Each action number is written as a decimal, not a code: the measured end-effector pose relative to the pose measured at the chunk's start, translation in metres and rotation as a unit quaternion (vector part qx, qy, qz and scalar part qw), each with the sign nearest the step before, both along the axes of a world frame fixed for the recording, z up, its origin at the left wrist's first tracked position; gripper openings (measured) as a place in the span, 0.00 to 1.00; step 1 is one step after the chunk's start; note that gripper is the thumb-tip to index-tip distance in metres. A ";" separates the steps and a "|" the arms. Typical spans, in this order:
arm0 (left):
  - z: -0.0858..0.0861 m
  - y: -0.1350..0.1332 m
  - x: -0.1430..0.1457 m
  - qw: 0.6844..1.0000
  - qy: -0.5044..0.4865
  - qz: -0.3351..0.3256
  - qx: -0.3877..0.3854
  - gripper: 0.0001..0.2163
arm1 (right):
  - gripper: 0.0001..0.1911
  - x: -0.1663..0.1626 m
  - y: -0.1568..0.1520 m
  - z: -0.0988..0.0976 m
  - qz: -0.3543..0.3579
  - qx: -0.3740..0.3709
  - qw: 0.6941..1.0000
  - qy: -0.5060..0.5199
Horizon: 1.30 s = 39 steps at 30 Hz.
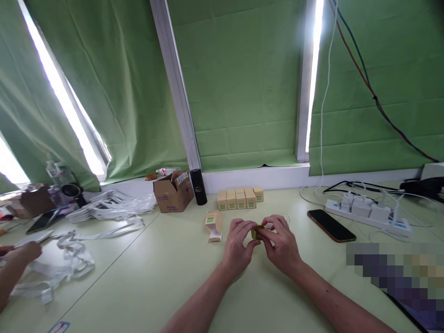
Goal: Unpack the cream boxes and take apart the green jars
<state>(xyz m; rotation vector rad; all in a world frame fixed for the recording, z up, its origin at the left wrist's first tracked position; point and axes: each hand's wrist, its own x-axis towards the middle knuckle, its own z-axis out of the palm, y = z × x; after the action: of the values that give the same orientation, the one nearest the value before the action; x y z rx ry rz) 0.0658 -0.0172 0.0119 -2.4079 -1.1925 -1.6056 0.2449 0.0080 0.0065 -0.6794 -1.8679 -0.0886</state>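
L hand (240, 244) & R hand (282, 244) pinch a green item (255, 232). At 11 o'clock, boxes (241, 200) stand closed, apparently done; 9 o'clock, an open carton (216, 221), prob. unfinished.

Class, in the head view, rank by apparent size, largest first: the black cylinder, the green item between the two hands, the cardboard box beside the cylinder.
1. Cardboard box
2. Black cylinder
3. Green item, partly hidden

Open tabletop (138, 286) left of hands (239, 245), boxes (240, 200) blocking ahead, phone (331, 225) right
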 end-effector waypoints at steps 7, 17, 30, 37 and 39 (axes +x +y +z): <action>0.000 -0.002 0.000 1.000 0.029 0.000 0.006 0.21 | 0.12 -0.001 0.000 -0.001 -0.027 0.013 1.000 -0.004; -0.001 -0.002 0.000 0.998 0.052 0.017 0.001 0.20 | 0.10 -0.004 0.001 -0.001 -0.041 0.007 0.999 -0.007; 0.000 -0.002 0.002 0.999 0.019 0.040 0.000 0.21 | 0.12 -0.003 -0.002 0.004 -0.027 0.037 0.999 -0.006; -0.002 -0.001 0.002 0.999 0.001 0.047 -0.002 0.21 | 0.12 -0.001 -0.001 0.003 -0.023 0.052 0.998 -0.009; -0.003 0.000 0.002 0.999 -0.002 0.047 -0.002 0.22 | 0.11 -0.001 -0.002 0.003 -0.024 0.056 0.998 -0.011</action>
<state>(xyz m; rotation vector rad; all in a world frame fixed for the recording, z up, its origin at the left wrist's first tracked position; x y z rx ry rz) 0.0680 -0.0172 0.0093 -2.3138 -1.2908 -1.5824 0.2437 0.0064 0.0098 -0.6483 -1.8523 -0.2323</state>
